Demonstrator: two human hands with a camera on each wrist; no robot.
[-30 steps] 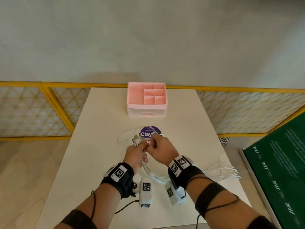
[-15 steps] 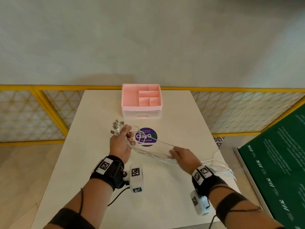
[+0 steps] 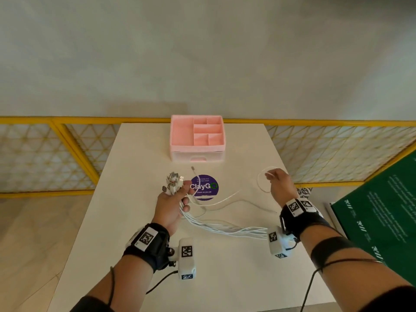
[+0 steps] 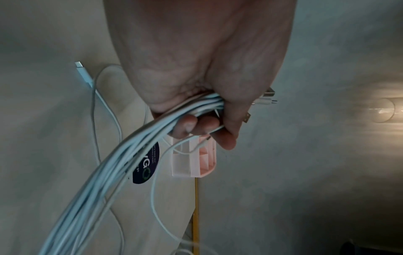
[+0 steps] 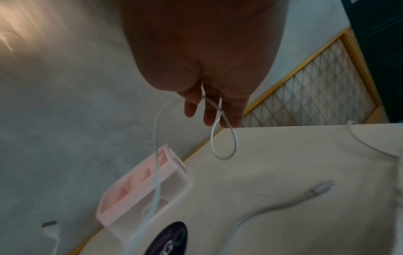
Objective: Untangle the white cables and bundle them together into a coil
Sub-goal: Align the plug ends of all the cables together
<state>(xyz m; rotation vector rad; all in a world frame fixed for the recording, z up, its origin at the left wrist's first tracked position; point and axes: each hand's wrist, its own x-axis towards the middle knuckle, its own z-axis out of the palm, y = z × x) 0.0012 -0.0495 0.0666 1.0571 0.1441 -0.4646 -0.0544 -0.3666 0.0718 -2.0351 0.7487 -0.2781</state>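
Observation:
My left hand (image 3: pixel 183 197) grips a thick bundle of white cables (image 3: pixel 225 228) just below their plugs (image 3: pixel 172 182), which stick up out of the fist. In the left wrist view the fingers (image 4: pixel 191 126) curl round the bundle (image 4: pixel 122 155). The strands trail right across the table towards my right wrist. My right hand (image 3: pixel 271 176) is raised at the right and pinches a single white cable, which hangs in a small loop (image 3: pixel 261 183). In the right wrist view that loop (image 5: pixel 224 146) dangles from the fingers (image 5: pixel 209 113). One loose plug (image 3: pixel 193 170) lies on the table.
A pink compartment organiser (image 3: pixel 197 137) stands at the back of the white table (image 3: pixel 135 221). A round purple sticker (image 3: pixel 203 188) lies between my hands. A yellow mesh railing (image 3: pixel 337 154) runs behind the table, and a green board (image 3: pixel 382 221) stands on the right.
My hands have parted. The right hand let the bundle slide, rose to the right and now holds one cable in a loop. The left hand keeps its grip on the plug ends.

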